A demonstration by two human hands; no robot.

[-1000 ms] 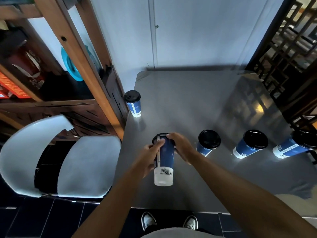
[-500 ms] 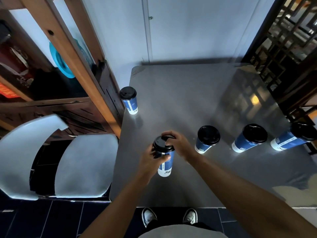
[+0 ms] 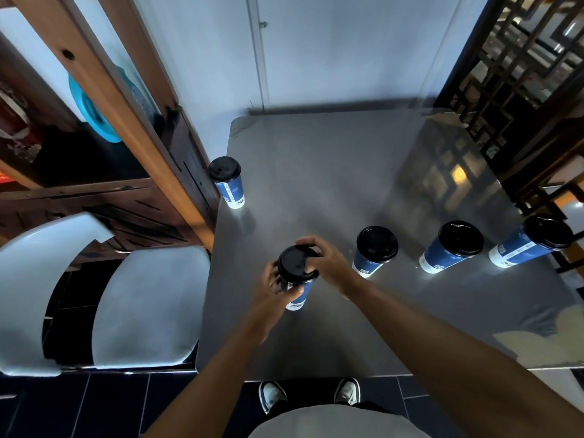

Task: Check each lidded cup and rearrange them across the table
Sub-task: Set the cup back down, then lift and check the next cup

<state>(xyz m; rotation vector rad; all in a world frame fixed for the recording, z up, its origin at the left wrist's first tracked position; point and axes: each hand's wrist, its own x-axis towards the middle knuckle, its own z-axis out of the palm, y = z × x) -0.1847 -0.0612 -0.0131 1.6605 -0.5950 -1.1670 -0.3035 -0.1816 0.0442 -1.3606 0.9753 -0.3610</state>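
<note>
Both of your hands close on the nearest lidded cup, which stands upright on the grey table near its front-left part. Your left hand wraps the blue paper wall just under the rim; the fingers of your right hand curl over the far edge of its black lid.

Handling, as a judgement: the paper wall is thin and will dent under a hard squeeze, so hold it high, where the rolled rim and lid stiffen it. The lid is only pressed on; lifting by it alone risks popping it off. Whether the cup is full cannot be told, so treat it as possibly heavy and liable to spill.

Just beyond and to the right, three more cups stand in a row: the second cup, the third cup and the fourth cup near the right edge, all well apart from one another.

Farther off, the fifth cup stands alone at the left edge, just beside the wooden shelf.
</note>
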